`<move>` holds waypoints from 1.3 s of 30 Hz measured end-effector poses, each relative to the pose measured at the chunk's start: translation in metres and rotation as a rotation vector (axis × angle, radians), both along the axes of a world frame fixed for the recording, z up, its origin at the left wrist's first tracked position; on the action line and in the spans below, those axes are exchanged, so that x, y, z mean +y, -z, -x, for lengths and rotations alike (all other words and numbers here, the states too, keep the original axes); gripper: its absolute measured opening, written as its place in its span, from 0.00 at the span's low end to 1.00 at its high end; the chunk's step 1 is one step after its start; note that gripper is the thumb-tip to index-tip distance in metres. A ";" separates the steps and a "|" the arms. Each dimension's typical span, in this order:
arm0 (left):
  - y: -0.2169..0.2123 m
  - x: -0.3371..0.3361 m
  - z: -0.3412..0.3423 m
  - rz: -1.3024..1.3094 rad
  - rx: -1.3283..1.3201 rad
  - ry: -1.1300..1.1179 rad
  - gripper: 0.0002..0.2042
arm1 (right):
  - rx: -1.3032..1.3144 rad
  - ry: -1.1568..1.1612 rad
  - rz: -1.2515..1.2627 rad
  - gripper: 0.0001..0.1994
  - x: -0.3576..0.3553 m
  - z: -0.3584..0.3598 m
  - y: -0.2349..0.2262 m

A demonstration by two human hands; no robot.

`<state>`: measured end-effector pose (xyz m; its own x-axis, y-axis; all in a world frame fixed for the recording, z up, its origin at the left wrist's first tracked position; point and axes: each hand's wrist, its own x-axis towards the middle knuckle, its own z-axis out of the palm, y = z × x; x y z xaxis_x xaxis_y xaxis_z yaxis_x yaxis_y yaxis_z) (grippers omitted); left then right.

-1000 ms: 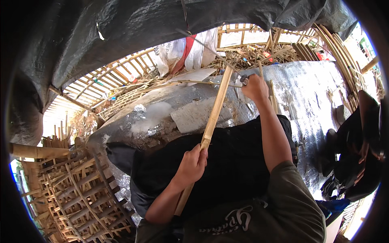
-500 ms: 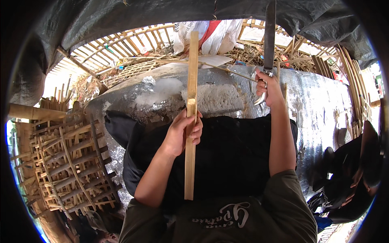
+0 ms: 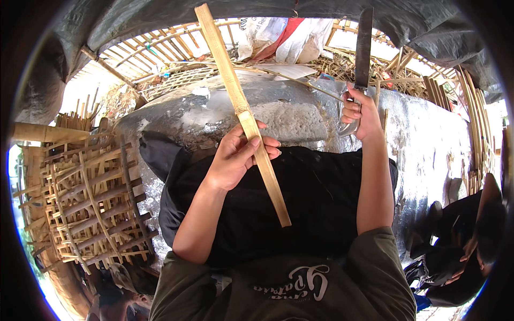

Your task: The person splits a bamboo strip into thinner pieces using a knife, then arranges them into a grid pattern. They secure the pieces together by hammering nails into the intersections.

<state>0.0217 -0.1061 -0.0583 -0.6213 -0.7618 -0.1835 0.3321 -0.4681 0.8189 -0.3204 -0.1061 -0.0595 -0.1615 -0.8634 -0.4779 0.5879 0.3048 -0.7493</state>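
Note:
My left hand (image 3: pixel 239 155) holds a flat, pale bamboo strip (image 3: pixel 230 80) just below its middle knot, over the black cloth on my lap. The strip leans with its top to the left and its lower end to the right. In my right hand (image 3: pixel 363 113) is the handle of a machete (image 3: pixel 363 48), fingers wrapped round it. Its long dark blade points up and away, apart from the strip. A curved metal piece shows below my right fingers.
Black cloth (image 3: pixel 321 187) covers my lap. Ahead lies a silvery, rough slab (image 3: pixel 292 120). A stack of bamboo lattices (image 3: pixel 91 208) stands left, upright bamboo slats (image 3: pixel 474 123) right. Another person (image 3: pixel 455 241) sits low at the right. A dark tarp (image 3: pixel 160 21) hangs above.
The bamboo strip has swung from upright to a slant, its top going left and its lower end right and up. My left fingers have loosened and spread around it. The machete moved slightly right.

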 end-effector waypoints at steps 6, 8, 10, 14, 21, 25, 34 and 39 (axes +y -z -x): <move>-0.007 0.001 0.000 -0.002 -0.015 0.017 0.16 | 0.052 -0.059 -0.035 0.18 -0.003 -0.006 0.004; -0.008 0.001 0.000 -0.016 -0.026 0.030 0.16 | 0.063 -0.074 -0.040 0.18 -0.003 -0.007 0.008; -0.009 0.001 0.000 -0.020 -0.030 0.055 0.16 | 0.093 -0.083 -0.049 0.18 -0.003 -0.009 0.008; -0.007 0.001 -0.002 0.000 -0.028 0.114 0.17 | 0.186 -0.097 -0.062 0.18 -0.003 -0.015 0.008; -0.004 0.003 -0.001 -0.043 -0.032 0.180 0.16 | 0.283 -0.079 -0.073 0.19 -0.004 -0.023 0.007; -0.003 0.004 0.000 -0.036 -0.041 0.227 0.15 | 0.348 -0.078 -0.047 0.19 -0.004 -0.027 0.007; -0.006 0.006 0.002 -0.311 0.041 0.138 0.22 | 0.641 -0.172 -0.019 0.19 -0.006 -0.042 0.009; -0.008 0.006 0.002 -0.374 -0.074 0.106 0.22 | 0.811 -0.241 0.007 0.19 -0.004 -0.047 0.016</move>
<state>0.0200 -0.0997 -0.0501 -0.6678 -0.5662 -0.4832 0.2122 -0.7670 0.6055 -0.2731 -0.1101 -0.0753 -0.2628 -0.9208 -0.2880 -0.2130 0.3466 -0.9135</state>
